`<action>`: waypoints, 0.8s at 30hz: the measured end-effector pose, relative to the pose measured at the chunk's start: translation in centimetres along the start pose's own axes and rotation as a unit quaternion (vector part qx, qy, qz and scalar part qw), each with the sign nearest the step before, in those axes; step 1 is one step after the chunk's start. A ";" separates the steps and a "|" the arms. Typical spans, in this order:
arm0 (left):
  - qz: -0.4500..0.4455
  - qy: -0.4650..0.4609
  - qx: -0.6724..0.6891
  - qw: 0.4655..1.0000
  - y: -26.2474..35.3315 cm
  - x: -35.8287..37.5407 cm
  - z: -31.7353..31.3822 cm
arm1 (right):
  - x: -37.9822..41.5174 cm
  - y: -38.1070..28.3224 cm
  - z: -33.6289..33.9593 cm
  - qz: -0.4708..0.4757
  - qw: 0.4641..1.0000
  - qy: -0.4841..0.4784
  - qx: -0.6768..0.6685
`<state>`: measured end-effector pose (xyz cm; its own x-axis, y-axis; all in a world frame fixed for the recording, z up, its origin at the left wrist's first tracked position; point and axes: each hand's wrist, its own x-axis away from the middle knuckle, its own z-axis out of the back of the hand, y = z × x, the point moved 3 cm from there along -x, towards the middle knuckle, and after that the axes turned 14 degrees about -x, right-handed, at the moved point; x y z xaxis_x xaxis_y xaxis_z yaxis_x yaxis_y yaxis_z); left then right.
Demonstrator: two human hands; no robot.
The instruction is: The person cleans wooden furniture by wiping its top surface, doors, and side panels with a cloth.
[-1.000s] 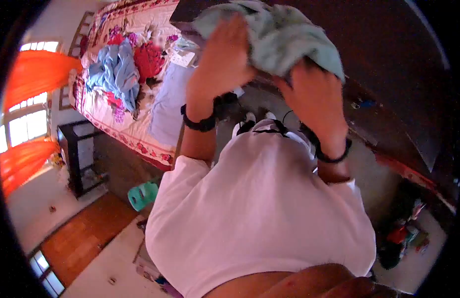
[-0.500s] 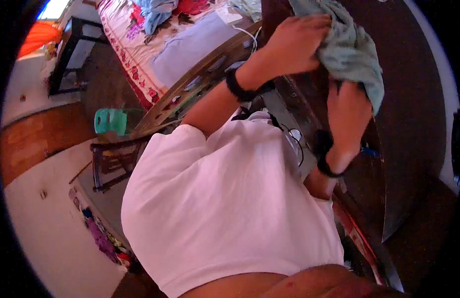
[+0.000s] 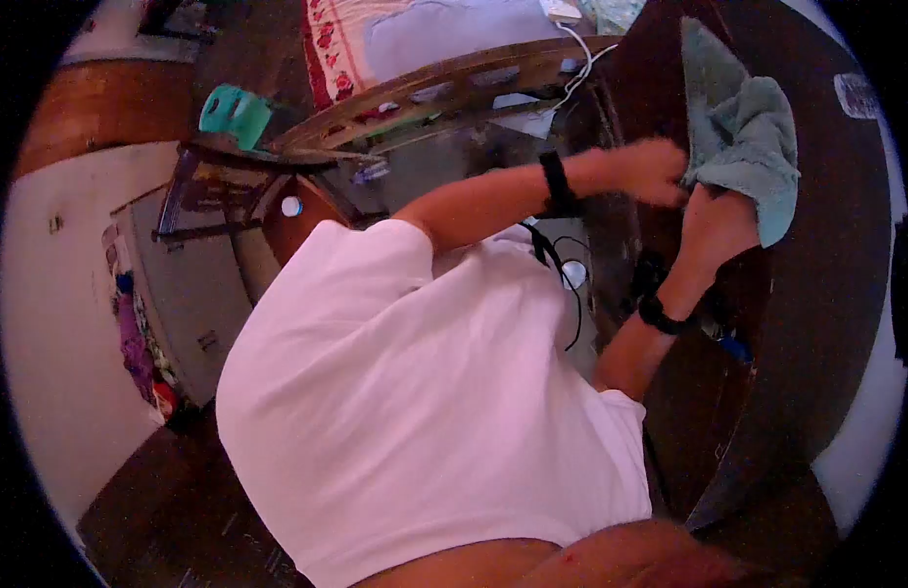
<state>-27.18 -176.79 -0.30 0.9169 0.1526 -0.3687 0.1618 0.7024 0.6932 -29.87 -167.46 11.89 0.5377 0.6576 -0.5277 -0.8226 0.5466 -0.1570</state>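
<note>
A crumpled grey-green cloth [image 3: 753,137] lies over the dark wooden surface at upper right, one pointed corner stretching up. My right hand [image 3: 718,230] is closed on its lower part, and folds of the cloth cover the fingertips. My left hand [image 3: 653,171] has curled fingers at the cloth's left edge, seemingly pinching it; the exact grip is blurred. Both wrists wear black bands.
The dark wooden surface [image 3: 831,265] fills the right side. Ahead are a wooden bed frame [image 3: 425,98], a bed with a floral sheet [image 3: 332,59] and a white power strip [image 3: 562,12]. A green plastic chair [image 3: 236,116] stands at left.
My left hand has come off the top of the cloth, down to its left edge. The cloth now has a corner spread upward. The view has turned, shifting the bed upward and right.
</note>
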 end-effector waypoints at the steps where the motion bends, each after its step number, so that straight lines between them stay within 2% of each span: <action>1: -0.039 0.009 0.132 0.990 -0.8 0.9 -2.8 | 0.5 -0.3 0.1 0.012 1.000 0.018 0.015; 2: -0.042 0.011 0.125 0.991 -0.4 1.2 -2.6 | 0.8 -0.2 0.4 0.059 0.997 0.037 0.020; 3: 0.018 -0.041 0.100 0.994 0.3 1.9 -2.9 | 1.4 -0.1 0.6 0.105 0.992 0.055 0.030; 4: 0.077 -0.089 0.079 0.990 1.1 2.6 -2.5 | 2.4 0.4 0.5 0.103 0.992 0.017 0.065; 5: 0.071 -0.085 0.080 0.991 1.8 3.3 -1.1 | 3.5 0.9 0.4 0.106 0.992 0.020 0.070; 6: 0.048 -0.128 0.033 0.990 2.9 4.3 0.7 | 4.8 1.5 -0.1 0.107 0.992 -0.015 0.062; 8: 0.035 -0.243 -0.025 0.969 1.9 6.4 0.8 | 7.8 1.5 -0.8 0.032 0.989 -0.138 0.046; 9: 0.039 -0.231 -0.028 0.972 0.9 8.1 1.0 | 9.7 1.6 -1.5 -0.046 0.974 -0.217 0.038; 10: 0.054 -0.280 0.013 0.958 0.2 10.2 1.7 | 11.3 1.5 -1.9 -0.034 0.975 -0.217 0.039; 11: 0.068 -0.328 0.053 0.941 -0.8 12.6 2.4 | 12.9 1.3 -2.6 0.000 0.987 -0.157 -0.023; 12: 0.087 -0.381 0.019 0.920 -2.5 15.1 2.5 | 14.0 0.3 -3.2 0.031 0.991 -0.100 -0.085; 13: 0.105 -0.434 -0.012 0.895 -4.3 18.0 3.1 | 14.5 -1.5 -3.9 0.038 0.990 -0.104 -0.086; 15: 0.114 -0.390 0.064 0.911 -7.5 24.3 5.3 | 15.7 -4.9 -5.7 -0.035 0.944 -0.081 -0.318; 16: 0.171 -0.377 0.050 0.909 -9.0 27.2 5.9 | 17.1 -5.5 -7.9 -0.028 0.943 -0.088 -0.319; 18: 0.259 -0.368 0.018 0.893 -11.0 32.0 8.7 | 18.6 -7.2 -12.3 -0.108 0.887 -0.187 -0.407; 19: 0.290 -0.370 -0.004 0.883 -11.6 34.2 10.3 | 19.0 -8.4 -13.6 -0.097 0.890 -0.197 -0.399; 20: 0.288 -0.356 0.005 0.889 -12.1 36.1 11.3 | 19.1 -10.0 -14.7 0.011 0.935 -0.202 -0.291; 21: 0.283 -0.304 0.008 0.909 -13.0 38.2 12.1 | 19.2 -11.3 -16.3 0.120 0.956 -0.195 -0.181; 22: 0.280 -0.254 0.009 0.926 -13.6 39.5 13.3 | 18.9 -11.8 -18.1 0.132 0.956 -0.193 -0.178; 24: 0.307 -0.209 -0.022 0.928 -13.4 42.3 16.5 | 17.9 -14.6 -21.8 0.122 0.933 -0.279 -0.194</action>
<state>15.42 -191.22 -15.02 0.8945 0.2567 0.3660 -0.4443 0.6018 0.6636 -12.28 -174.93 -13.48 0.2497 0.9644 -0.0875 -0.8802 0.1884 -0.4357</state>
